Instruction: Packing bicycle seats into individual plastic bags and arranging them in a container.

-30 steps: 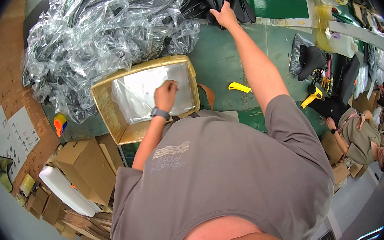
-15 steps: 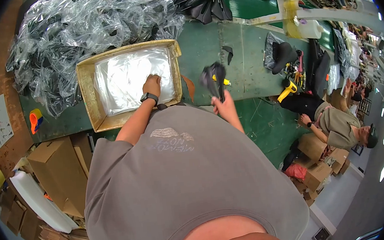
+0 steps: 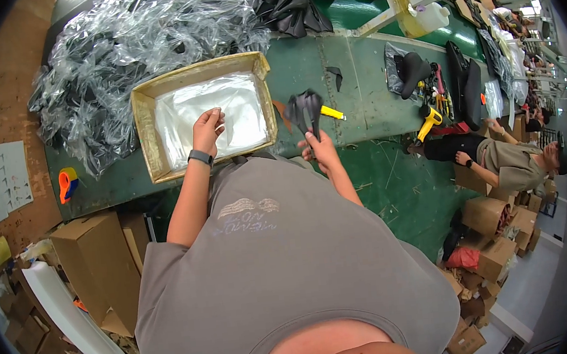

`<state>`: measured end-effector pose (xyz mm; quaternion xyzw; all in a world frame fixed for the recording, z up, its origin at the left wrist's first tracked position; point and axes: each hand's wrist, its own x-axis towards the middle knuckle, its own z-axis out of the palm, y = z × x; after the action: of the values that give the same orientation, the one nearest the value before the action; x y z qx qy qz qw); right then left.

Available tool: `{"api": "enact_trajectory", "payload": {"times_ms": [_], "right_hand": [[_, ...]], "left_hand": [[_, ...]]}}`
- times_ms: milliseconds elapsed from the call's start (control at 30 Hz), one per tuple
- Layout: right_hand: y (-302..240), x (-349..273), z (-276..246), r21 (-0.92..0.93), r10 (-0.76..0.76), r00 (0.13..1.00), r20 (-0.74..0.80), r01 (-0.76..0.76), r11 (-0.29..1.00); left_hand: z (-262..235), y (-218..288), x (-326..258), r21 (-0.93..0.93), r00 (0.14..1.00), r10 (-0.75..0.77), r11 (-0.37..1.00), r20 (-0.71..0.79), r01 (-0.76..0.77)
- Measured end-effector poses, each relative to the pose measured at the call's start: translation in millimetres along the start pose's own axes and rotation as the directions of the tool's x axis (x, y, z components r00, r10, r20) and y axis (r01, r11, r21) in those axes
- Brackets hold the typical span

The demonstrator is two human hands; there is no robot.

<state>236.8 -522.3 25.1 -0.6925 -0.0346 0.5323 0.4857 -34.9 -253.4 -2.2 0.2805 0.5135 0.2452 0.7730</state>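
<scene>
A worn cardboard box point(image 3: 146, 146) in front of me holds a stack of clear plastic bags point(image 3: 244, 123). Over this stack is my left hand point(image 3: 207, 131), its thumb and fingers pinched together. Whether a see-through bag edge is between them I cannot make out. To the right of the box, my right hand point(image 3: 322, 150) grips a black bicycle saddle point(image 3: 303, 112) by its narrow nose, the wide end pointing away from me. A yellow-handled tool point(image 3: 333, 112) lies on the green table point(image 3: 371, 93) just beyond the saddle.
Plastic-wrapped saddles point(image 3: 142, 61) are heaped behind the box, with bare black saddles point(image 3: 291, 9) beside them. An orange-and-blue tape dispenser point(image 3: 67, 184) sits at the left. Further right are a yellow heat gun point(image 3: 430, 122) and another person point(image 3: 510, 155). Cartons point(image 3: 94, 263) stand at lower left.
My left hand has risen off the bags and moved slightly left and toward the far side. The saddle in my right hand has turned, showing its wide end more squarely.
</scene>
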Motion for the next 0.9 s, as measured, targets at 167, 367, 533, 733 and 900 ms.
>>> {"api": "enact_trajectory", "payload": {"times_ms": [167, 367, 533, 733, 900], "right_hand": [[-70.9, -67.8, 39.4, 0.521, -0.155, 0.902, 0.403, -0.087, 0.849], [-74.2, -68.4, 102.6, 0.442, -0.109, 0.703, 0.703, -0.312, 0.841], [-81.6, -104.3, 93.8, 0.54, -0.265, 0.628, 0.731, -0.296, 0.788], [-104.9, -138.6, 75.5, 0.044, -0.233, 0.736, 0.635, 0.267, 0.963], [-106.9, -158.7, 84.9, -0.401, -0.351, 0.765, 0.54, 0.6, 0.693]], "left_hand": [[2.1, 42.5, -87.2, 0.076, 0.938, 0.147, 0.981, 0.314, -0.179], [17.8, 49.2, -149.6, 0.048, 0.844, -0.04, 0.999, 0.535, 0.016], [-22.0, 53.2, -156.9, -0.767, 0.884, 0.251, 0.62, 0.394, 0.166], [-2.8, 49.8, -171.9, -0.464, 0.981, 0.165, 0.88, 0.098, -0.101], [43.8, 55.5, -180.0, -0.098, 0.899, 0.42, 0.896, -0.125, -0.432]]}}
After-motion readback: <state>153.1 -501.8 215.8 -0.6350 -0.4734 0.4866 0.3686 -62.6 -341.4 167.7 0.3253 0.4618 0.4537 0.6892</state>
